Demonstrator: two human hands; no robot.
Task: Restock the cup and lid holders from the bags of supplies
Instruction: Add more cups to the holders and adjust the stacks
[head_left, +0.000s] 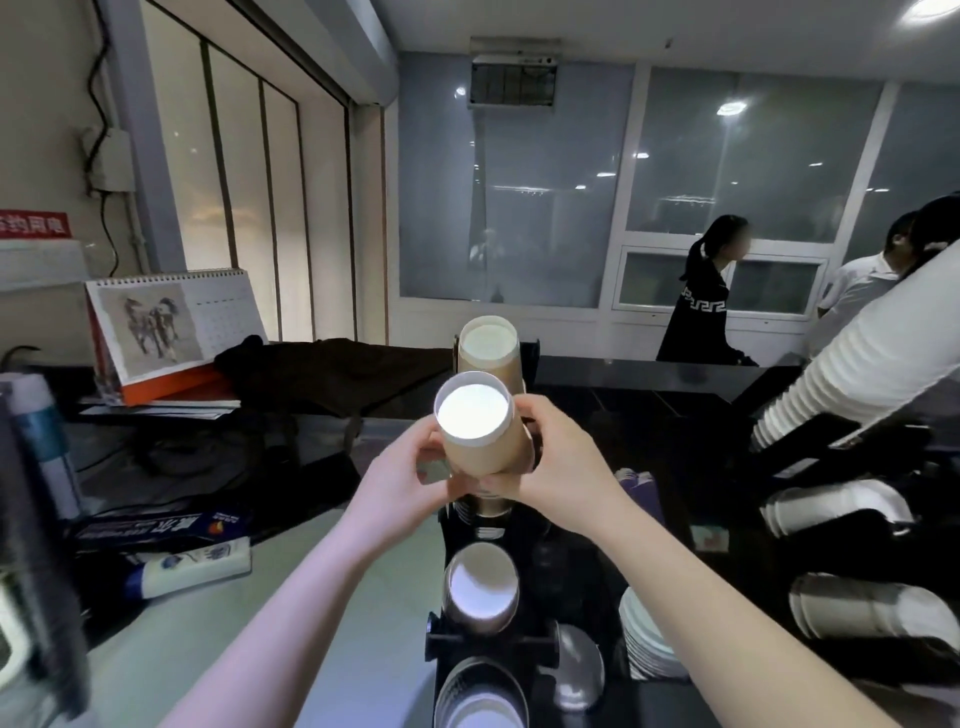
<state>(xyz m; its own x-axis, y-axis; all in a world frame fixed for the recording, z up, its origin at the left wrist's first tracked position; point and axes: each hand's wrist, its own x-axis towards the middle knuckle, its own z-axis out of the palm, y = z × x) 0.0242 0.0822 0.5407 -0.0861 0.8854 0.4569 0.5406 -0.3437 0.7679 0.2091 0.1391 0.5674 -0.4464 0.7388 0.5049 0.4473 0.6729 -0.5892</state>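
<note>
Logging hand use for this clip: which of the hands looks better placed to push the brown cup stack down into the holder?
Probably the right hand: it wraps the brown cup stack near its lower end, just above the black holder. The left hand only steadies its side.

paper cups (480, 431): matt tan paper, white inside | holder (524, 644): black plastic | counter (623, 374): glossy dark

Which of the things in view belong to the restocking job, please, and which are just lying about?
Job in hand:
- tan paper cup stack, gripped by left hand and right hand
- black tiered cup holder
- white paper cup stacks
- white plastic lids

Lying about:
- spiral desk calendar with horses
- white and blue tube
- dark cloth
</note>
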